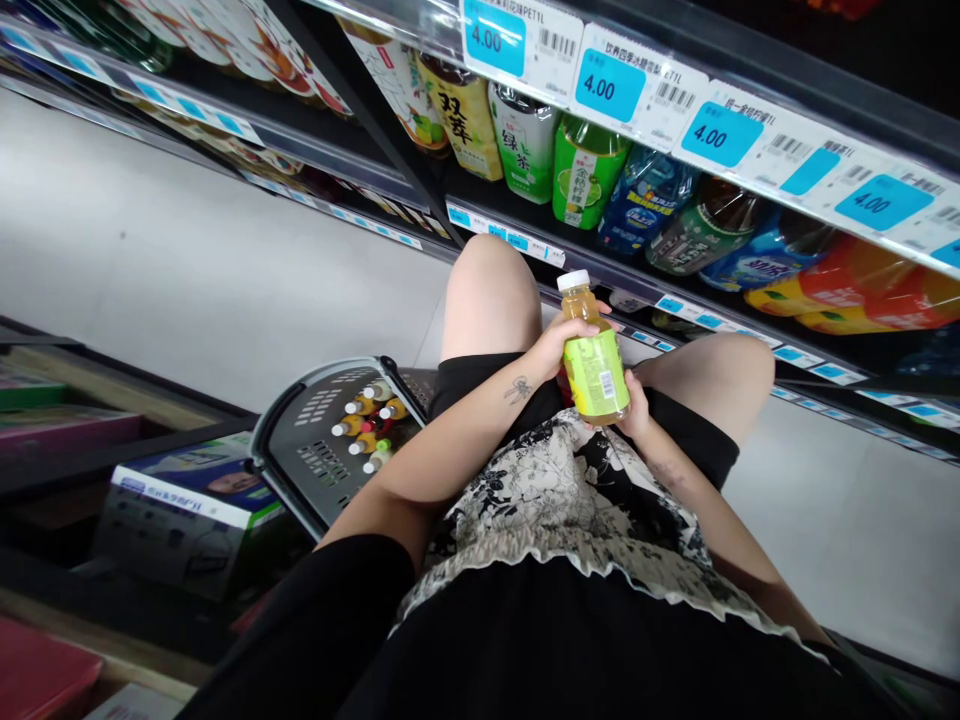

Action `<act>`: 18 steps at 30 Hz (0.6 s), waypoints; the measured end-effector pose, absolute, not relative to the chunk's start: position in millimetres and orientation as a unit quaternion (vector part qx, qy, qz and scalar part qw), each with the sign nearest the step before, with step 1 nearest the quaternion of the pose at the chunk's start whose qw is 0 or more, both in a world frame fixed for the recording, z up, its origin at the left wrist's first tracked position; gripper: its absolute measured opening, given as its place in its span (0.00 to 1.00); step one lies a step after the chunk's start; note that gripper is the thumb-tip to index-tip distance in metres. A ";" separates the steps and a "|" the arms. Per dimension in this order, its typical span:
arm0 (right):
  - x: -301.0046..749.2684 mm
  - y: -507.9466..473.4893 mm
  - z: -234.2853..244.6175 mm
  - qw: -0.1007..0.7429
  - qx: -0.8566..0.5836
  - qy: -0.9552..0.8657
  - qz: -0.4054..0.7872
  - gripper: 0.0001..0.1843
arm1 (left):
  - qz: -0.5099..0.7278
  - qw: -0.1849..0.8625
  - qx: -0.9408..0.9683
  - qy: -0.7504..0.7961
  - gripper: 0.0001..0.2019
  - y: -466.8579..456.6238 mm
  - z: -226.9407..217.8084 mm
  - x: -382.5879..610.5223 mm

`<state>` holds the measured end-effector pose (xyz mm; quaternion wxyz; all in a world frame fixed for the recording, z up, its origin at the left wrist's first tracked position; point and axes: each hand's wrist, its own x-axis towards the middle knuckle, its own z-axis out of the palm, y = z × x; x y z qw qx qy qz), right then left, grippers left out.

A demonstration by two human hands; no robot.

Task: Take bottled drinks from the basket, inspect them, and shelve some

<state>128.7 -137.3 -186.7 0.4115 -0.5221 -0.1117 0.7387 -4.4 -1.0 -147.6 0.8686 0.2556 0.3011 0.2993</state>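
Observation:
A small bottle of yellowish drink (595, 375) with a white cap and a lime-green label is held in front of my lap, nearly upright and leaning a little. My left hand (559, 340) wraps round its upper part from the left, the thumb lying across it below the neck. On the lower right side, my right hand (637, 405) grips the bottle near its base, its fingers partly hidden behind. A barcode on the label faces me.
A grey shopping basket (300, 410) with several small bottles (369, 425) stands on the floor at my left. Ahead, a shelf holds larger drink bottles (525, 140) above price tags (705, 130). Boxed goods (180, 530) sit on a shelf at lower left.

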 end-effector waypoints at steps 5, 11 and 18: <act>130.2 -138.1 -189.5 0.409 -0.529 -0.118 0.734 0.41 | 0.301 0.868 0.259 0.297 0.26 -0.8 -149.0 -4.4; 130.0 -135.2 -187.8 0.426 -0.519 -0.070 0.738 0.41 | 0.306 0.863 0.254 0.311 0.27 -0.8 -150.7 -3.3; 127.3 -128.9 -200.8 0.374 -0.482 -0.131 0.781 0.46 | 0.302 0.857 0.207 0.364 0.28 2.1 -160.8 -7.6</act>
